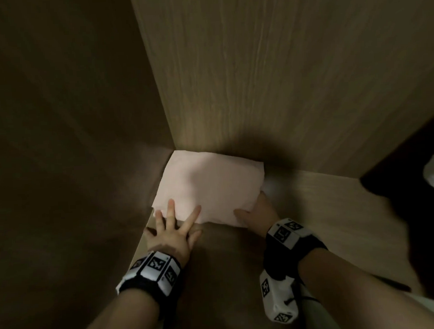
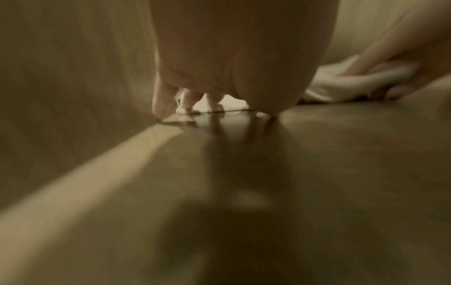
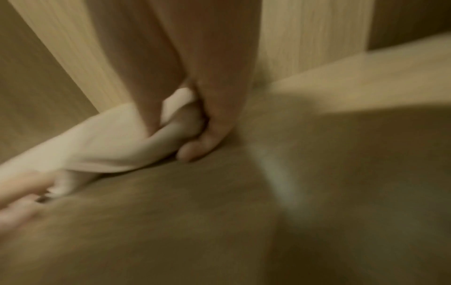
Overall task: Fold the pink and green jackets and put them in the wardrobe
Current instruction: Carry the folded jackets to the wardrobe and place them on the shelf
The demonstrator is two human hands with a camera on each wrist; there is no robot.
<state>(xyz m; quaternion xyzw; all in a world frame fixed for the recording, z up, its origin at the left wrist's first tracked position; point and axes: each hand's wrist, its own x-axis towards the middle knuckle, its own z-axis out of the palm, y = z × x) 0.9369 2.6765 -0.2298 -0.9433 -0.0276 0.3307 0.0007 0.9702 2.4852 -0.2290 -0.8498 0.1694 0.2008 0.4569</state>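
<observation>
Folded pink jacket [image 1: 209, 187] lying flat on the wardrobe shelf [image 1: 321, 201], tucked into the back left corner, rear edge against the back panel [image 1: 281, 73], left edge beside the side panel [image 1: 70, 121]. Long axis running left to right across the shelf, parallel to the back panel; garment lying ahead of both hands, near edge toward the person.

Left hand [image 1: 171, 232] spread flat, fingers straight, tips resting on the near left corner of the jacket, palm on the bare shelf; nothing gripped. Right hand [image 1: 256, 212] at the near right corner, thumb over and fingers under the fabric edge, pinching it. Both hands about equally near; only the right has hold.

Judged: placing step nearly done; release of the right pinch and withdrawal straight back the likely remaining move. Green jacket not in view.

Head view gives the jacket's full outline and its seat in the corner, but hides the right fingers. Right wrist view shows the fold [image 3: 117, 138] bunched between thumb and fingers. Left wrist view shows straight fingertips [image 2: 187, 104] on the fabric edge; both wrist views blurred.
</observation>
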